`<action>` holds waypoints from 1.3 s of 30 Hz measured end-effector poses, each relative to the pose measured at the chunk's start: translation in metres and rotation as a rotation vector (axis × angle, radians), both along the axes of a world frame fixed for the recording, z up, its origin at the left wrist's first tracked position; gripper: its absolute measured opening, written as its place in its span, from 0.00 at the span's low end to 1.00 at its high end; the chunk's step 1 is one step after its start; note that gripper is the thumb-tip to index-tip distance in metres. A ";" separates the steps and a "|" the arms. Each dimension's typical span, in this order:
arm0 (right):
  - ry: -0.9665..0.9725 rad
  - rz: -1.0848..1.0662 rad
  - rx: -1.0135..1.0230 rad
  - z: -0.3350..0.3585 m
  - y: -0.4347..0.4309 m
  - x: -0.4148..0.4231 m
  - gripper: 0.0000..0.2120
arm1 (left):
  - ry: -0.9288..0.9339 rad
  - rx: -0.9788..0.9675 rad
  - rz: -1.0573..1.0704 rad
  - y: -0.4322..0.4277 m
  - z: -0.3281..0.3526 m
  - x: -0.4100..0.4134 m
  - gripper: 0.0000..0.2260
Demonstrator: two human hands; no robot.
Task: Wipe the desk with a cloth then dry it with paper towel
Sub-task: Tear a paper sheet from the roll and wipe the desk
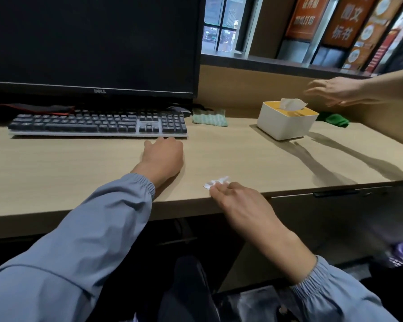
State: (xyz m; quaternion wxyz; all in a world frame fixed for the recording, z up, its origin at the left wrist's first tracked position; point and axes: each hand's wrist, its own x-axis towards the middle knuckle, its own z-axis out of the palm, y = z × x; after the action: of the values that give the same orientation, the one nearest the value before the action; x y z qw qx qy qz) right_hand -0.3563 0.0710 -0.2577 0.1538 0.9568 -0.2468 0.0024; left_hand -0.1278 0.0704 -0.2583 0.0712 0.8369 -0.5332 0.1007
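A pale wooden worktop is seen below a dark monitor, with a dark keyboard laid along the monitor's foot. A striped cloth lies folded just beside the keyboard's right end, at one o'clock from the left hand. Toward two o'clock on the worktop stands a white tissue box, a tissue pulled up through its yellow top. A green cloth is bunched just behind it. The left hand is rested knuckles-up on the worktop, just in front of the keyboard's edge. Its fingers are bent out of sight, so whether anything is held cannot be told. A small crumpled paper towel is pinched by the fingertips of the right hand and lies on the wood near the worktop's front edge. Above the tissue box, at three o'clock from it, another person's hand is held in the air with fingers spread.
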 end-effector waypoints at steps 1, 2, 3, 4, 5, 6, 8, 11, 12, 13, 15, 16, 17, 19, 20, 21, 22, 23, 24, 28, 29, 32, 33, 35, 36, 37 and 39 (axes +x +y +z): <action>-0.010 0.008 0.011 -0.001 0.000 -0.003 0.22 | 0.013 -0.012 -0.018 -0.002 0.002 -0.004 0.13; -0.022 0.021 0.035 -0.001 -0.001 -0.007 0.23 | 0.028 -0.026 -0.040 -0.004 0.003 -0.009 0.13; -0.040 0.030 0.071 -0.001 -0.002 -0.013 0.23 | 0.043 -0.032 -0.065 -0.006 0.005 -0.013 0.13; -0.063 0.032 0.116 -0.001 -0.002 -0.019 0.24 | 0.060 -0.029 -0.088 -0.009 0.007 -0.018 0.13; -0.090 0.029 0.153 0.000 -0.004 -0.026 0.24 | 0.076 -0.016 -0.108 -0.012 0.009 -0.023 0.14; -0.106 0.020 0.170 0.001 -0.007 -0.032 0.24 | 0.089 -0.001 -0.123 -0.015 0.011 -0.027 0.14; -0.105 -0.011 0.165 0.005 -0.015 -0.038 0.25 | 0.109 0.021 -0.140 -0.021 0.013 -0.033 0.15; -0.043 0.010 0.137 0.010 -0.028 -0.034 0.24 | 0.131 0.043 -0.139 -0.027 0.011 -0.038 0.15; -0.028 0.023 0.133 0.012 -0.033 -0.031 0.24 | 0.125 0.049 -0.136 -0.029 0.010 -0.039 0.14; -0.021 0.033 0.131 0.013 -0.038 -0.027 0.23 | 0.116 0.053 -0.133 -0.032 0.011 -0.039 0.14; -0.014 0.043 0.120 0.013 -0.049 -0.016 0.22 | 0.115 0.064 -0.132 -0.037 0.014 -0.037 0.14; -0.006 0.037 0.104 0.013 -0.055 -0.010 0.23 | 0.126 0.065 -0.130 -0.039 0.017 -0.034 0.14; -0.004 0.030 0.079 0.013 -0.063 -0.002 0.23 | 0.144 0.066 -0.128 -0.041 0.020 -0.031 0.14; -0.008 0.023 0.010 0.015 -0.079 0.016 0.23 | 0.164 0.085 -0.122 -0.045 0.024 -0.026 0.14; -0.008 0.016 -0.030 0.015 -0.088 0.026 0.21 | 0.159 0.108 -0.120 -0.046 0.024 -0.025 0.14; -0.011 0.003 -0.064 0.016 -0.097 0.036 0.18 | 0.154 0.134 -0.118 -0.048 0.024 -0.023 0.15; -0.020 -0.015 -0.085 0.017 -0.108 0.046 0.18 | 0.160 0.156 -0.115 -0.050 0.024 -0.021 0.15; -0.020 -0.034 -0.097 0.018 -0.119 0.057 0.18 | 0.176 0.172 -0.113 -0.052 0.024 -0.019 0.16; -0.014 -0.051 -0.103 0.019 -0.130 0.068 0.18 | 0.190 0.181 -0.112 -0.053 0.024 -0.017 0.16; -0.017 -0.062 -0.082 0.026 -0.175 0.109 0.17 | 0.229 0.194 -0.129 -0.056 0.025 -0.010 0.16; -0.019 -0.058 -0.083 0.026 -0.185 0.119 0.17 | 0.235 0.197 -0.127 -0.056 0.025 -0.009 0.17; -0.019 -0.053 -0.085 0.025 -0.207 0.144 0.14 | 0.244 0.206 -0.119 -0.057 0.025 -0.009 0.17; -0.013 -0.060 -0.085 0.024 -0.213 0.151 0.13 | 0.242 0.206 -0.118 -0.057 0.025 -0.010 0.16; -0.009 -0.063 -0.095 0.023 -0.222 0.163 0.11 | 0.230 0.199 -0.110 -0.056 0.023 -0.010 0.14; -0.014 -0.058 -0.098 0.024 -0.226 0.164 0.11 | 0.225 0.196 -0.109 -0.057 0.024 -0.011 0.13; -0.022 -0.047 -0.098 0.024 -0.228 0.163 0.12 | 0.223 0.198 -0.104 -0.057 0.024 -0.011 0.13; -0.035 -0.027 -0.105 0.025 -0.234 0.154 0.17 | 0.217 0.208 -0.097 -0.057 0.024 -0.009 0.14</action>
State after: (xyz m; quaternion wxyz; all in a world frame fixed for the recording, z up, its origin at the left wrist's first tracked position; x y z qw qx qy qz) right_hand -0.2027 -0.1632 -0.2326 0.1996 0.9438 -0.2617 0.0300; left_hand -0.1365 0.0135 -0.2341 0.0461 0.8189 -0.5698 -0.0498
